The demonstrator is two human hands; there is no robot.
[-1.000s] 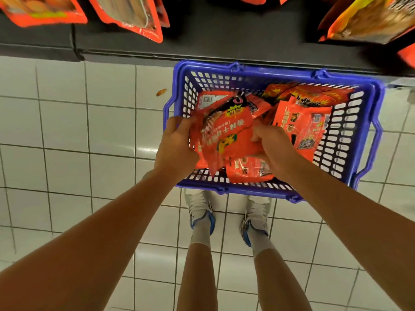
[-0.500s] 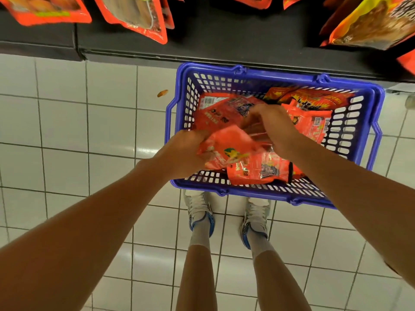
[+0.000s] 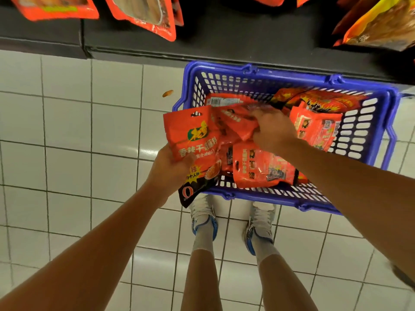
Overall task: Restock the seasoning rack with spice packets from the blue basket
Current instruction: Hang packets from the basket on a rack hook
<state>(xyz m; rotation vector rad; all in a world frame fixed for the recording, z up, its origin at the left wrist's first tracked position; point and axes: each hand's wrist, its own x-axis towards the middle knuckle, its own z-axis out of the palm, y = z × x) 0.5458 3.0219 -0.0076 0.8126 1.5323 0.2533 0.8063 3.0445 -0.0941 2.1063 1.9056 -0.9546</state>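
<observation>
A blue basket (image 3: 379, 140) stands on the white tiled floor below the rack, with several red spice packets (image 3: 265, 167) in it. My left hand (image 3: 168, 169) grips one red packet (image 3: 193, 140) by its lower part and holds it face up over the basket's left rim. My right hand (image 3: 272, 129) reaches into the basket, its fingers curled round the top of another red packet (image 3: 238, 122). Red and yellow packets (image 3: 143, 14) hang on the seasoning rack along the top edge.
The dark base of the rack (image 3: 224, 41) runs behind the basket. My two feet in white and blue shoes (image 3: 204, 216) stand just in front of the basket. A small orange scrap (image 3: 168, 93) lies on the tiles to its left.
My left hand has lifted its packet up and leftward, turning its printed face toward me. My right hand stays inside the basket, now gripping a packet toward the middle.
</observation>
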